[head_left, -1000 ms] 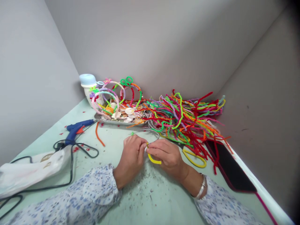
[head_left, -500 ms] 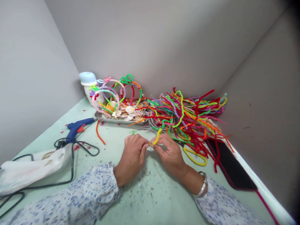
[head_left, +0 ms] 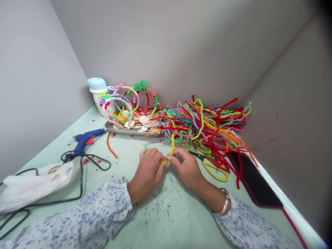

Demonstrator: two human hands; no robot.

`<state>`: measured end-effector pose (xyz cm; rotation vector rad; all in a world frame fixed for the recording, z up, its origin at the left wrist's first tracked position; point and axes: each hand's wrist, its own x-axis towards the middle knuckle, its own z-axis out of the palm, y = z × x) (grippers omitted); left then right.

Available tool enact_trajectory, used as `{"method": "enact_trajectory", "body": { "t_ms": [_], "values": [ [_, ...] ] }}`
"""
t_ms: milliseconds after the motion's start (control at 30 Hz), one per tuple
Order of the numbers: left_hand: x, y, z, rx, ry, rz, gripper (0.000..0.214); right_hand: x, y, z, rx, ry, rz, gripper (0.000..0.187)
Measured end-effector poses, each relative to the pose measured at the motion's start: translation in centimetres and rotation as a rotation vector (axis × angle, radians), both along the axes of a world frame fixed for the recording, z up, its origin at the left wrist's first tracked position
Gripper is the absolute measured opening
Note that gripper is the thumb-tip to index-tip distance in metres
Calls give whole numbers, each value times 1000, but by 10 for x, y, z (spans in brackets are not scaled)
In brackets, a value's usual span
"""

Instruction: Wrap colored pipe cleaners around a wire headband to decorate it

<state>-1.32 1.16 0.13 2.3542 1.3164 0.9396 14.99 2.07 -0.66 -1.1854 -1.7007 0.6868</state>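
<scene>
Between my two hands, above the middle of the table, is a yellow pipe cleaner [head_left: 172, 143]. My left hand [head_left: 149, 174] pinches it between thumb and forefinger, where a short yellow stretch shows. Close beside, my right hand [head_left: 187, 169] grips it at the bend with thumb and fingertips, and its free end points upward. A bit of green pipe cleaner [head_left: 145, 147] shows just behind my left hand; whether it is joined to anything is hidden. Scissors with yellow handles [head_left: 215, 171] lie right of my right hand, partly under the pile.
A heap of colourful pipe cleaners [head_left: 201, 121] fills the back right. Decorated headbands [head_left: 121, 100] stand in a metal tray [head_left: 132, 132] of shells. At left are a blue glue gun [head_left: 85, 140], its cord, a plastic bag [head_left: 41, 183] and a white bottle [head_left: 98, 98]. A black tablet-like slab [head_left: 256, 183] lies right.
The yellow pipe cleaner's free end now stands more upright, and more yellow shows between my fingers. My hands have shifted only slightly.
</scene>
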Motion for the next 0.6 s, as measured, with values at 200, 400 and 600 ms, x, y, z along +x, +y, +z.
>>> {"method": "enact_trajectory", "body": {
  "t_ms": [200,400,600],
  "values": [
    [-1,0,1,36,9,-28,8,-1,1,-1,-91,42,51,11],
    [-1,1,-1,-8,-4,4,9,3,5,-3,-80,60,45,10],
    [-1,3,-2,-26,-18,24,9,9,4,-4,68,-28,78,15]
  ]
}}
